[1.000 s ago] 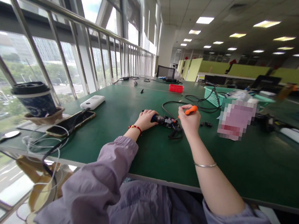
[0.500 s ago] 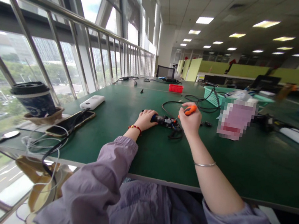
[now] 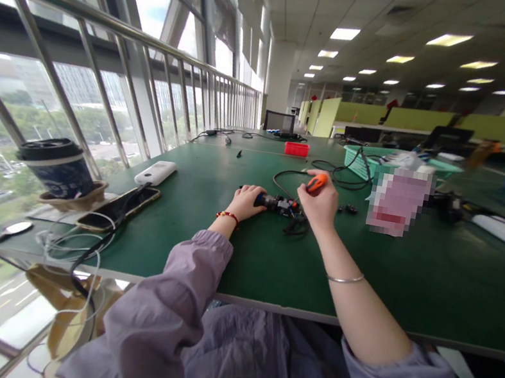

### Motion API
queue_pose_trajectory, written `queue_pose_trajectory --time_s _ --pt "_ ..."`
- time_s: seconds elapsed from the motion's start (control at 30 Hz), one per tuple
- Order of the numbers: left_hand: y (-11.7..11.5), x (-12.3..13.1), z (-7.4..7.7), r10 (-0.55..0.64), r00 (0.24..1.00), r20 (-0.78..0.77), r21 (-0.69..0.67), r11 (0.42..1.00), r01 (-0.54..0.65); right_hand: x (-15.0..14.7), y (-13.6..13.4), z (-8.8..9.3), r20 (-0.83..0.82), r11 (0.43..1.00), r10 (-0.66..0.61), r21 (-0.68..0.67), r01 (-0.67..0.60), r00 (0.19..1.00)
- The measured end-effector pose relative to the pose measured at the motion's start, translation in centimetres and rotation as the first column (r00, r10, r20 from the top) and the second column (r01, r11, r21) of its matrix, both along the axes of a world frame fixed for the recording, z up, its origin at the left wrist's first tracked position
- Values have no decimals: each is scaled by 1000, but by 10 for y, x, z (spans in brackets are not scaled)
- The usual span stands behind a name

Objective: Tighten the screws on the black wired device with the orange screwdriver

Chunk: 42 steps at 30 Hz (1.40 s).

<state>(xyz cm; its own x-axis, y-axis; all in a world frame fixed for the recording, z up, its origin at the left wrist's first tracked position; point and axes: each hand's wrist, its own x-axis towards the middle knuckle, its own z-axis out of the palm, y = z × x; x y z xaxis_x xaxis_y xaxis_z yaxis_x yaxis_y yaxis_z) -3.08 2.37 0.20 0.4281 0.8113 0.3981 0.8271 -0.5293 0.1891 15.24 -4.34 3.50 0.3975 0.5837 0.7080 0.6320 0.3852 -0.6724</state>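
Shifted slightly leftward since the earlier frame, the orange-handled tool (image 3: 316, 183) sits clasped in the right hand (image 3: 322, 205) at the dark device (image 3: 275, 203), whose end the left hand (image 3: 246, 202) grips on the green table (image 3: 277, 271), work seemingly underway but unfinished, small dark parts (image 3: 351, 210) lying loose nearby.

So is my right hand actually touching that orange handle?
Touching. The head view shows the right hand closed around the orange handle, its fingers against the sides.
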Motion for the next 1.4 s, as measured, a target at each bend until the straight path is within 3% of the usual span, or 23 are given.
queue_pose_trajectory --time_s 0.13,0.37,0.57,0.77,1.0,1.17,1.4 --pt "1 0 0 -3 1000 2 4 1000 3 2 1 0 13 995 -7 102 6 1000" --pt "1 1 -2 -1 1000 4 4 1000 1 1 -2 2 -53 995 -68 -76 64 996" --pt "1 0 -2 -4 1000 6 8 1000 4 -1 -1 1 -67 997 -24 72 29 997" --pt "1 -1 -2 -4 1000 4 10 1000 4 1 -4 4 -80 985 -167 -54 163 983" --pt "-1 0 1 19 998 -54 35 999 -18 2 -5 5 -14 969 -202 -152 198 979" --pt "-10 -1 12 71 967 -246 27 997 -66 0 -4 2 17 989 -49 -138 51 999" --pt "-15 0 21 84 981 -173 -129 986 -107 -2 -2 -1 59 981 33 -191 -21 998"
